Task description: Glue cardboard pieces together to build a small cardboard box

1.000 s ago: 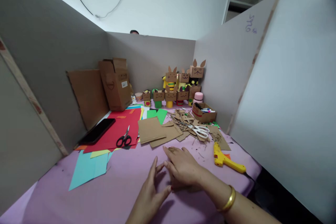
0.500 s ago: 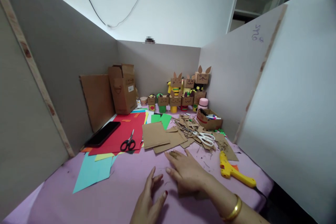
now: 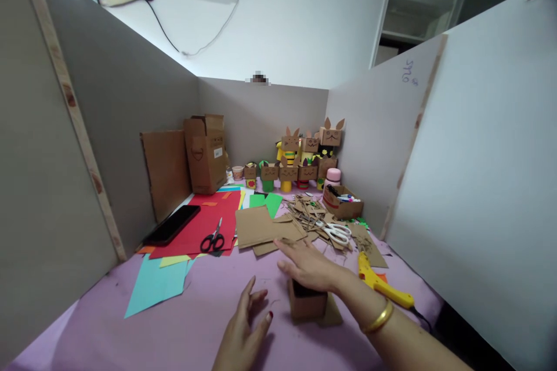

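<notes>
My right hand point(image 3: 307, 264) reaches over a small open-topped cardboard box point(image 3: 308, 305), its fingers extended toward the flat brown cardboard sheets point(image 3: 256, 226). The fingertips are at the lower edge of those sheets; whether they touch is unclear. Under and beside the small box lies a flat cardboard piece point(image 3: 333, 312). Left of the box, my left hand point(image 3: 250, 322) hovers over or rests on the purple cloth with fingers apart and nothing in them.
Black scissors point(image 3: 212, 242) and a phone point(image 3: 172, 225) lie on red paper point(image 3: 187, 243). White scissors point(image 3: 338, 233) rest on cardboard scraps. A yellow glue gun point(image 3: 385, 287) lies right. Cardboard animal figures point(image 3: 288, 173) stand behind, beside a pen box point(image 3: 342, 207).
My right hand has moved slightly up and forward, uncovering the small open box below it. My left hand has hardly moved. The camera view has shifted a little.
</notes>
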`<state>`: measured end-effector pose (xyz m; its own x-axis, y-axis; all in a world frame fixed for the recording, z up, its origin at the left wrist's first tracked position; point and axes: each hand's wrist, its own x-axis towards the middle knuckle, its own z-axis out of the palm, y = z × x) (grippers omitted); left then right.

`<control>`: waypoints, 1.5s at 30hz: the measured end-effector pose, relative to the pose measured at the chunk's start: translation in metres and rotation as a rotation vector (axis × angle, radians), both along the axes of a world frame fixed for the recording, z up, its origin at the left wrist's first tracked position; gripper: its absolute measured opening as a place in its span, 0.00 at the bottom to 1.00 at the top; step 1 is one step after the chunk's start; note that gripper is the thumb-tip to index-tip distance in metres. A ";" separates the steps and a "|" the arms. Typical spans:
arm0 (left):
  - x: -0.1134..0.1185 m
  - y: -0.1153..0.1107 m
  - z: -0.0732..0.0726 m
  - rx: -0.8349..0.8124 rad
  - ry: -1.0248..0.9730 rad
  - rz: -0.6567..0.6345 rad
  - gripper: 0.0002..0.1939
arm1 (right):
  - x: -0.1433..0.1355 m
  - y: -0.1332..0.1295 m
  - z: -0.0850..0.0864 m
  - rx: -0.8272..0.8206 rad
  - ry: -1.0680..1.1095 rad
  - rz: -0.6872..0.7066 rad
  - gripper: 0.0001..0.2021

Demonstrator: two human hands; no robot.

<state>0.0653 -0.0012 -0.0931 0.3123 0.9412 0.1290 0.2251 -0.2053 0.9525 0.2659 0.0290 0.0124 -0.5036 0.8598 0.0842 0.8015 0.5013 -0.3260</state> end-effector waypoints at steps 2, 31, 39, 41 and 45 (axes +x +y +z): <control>0.000 0.002 -0.003 -0.011 0.000 -0.017 0.34 | -0.002 0.000 -0.006 0.002 -0.022 -0.002 0.28; -0.003 0.003 -0.008 0.006 0.012 -0.024 0.33 | -0.003 0.005 -0.007 0.018 -0.054 0.024 0.29; -0.001 0.004 -0.007 -0.015 0.020 -0.015 0.35 | -0.012 0.001 -0.018 0.043 -0.044 0.011 0.27; 0.000 0.003 -0.005 -0.019 0.011 -0.006 0.35 | -0.009 0.002 -0.015 0.030 -0.044 0.020 0.27; -0.001 0.003 -0.005 -0.008 -0.001 -0.006 0.34 | -0.003 0.007 -0.002 0.015 -0.021 0.034 0.29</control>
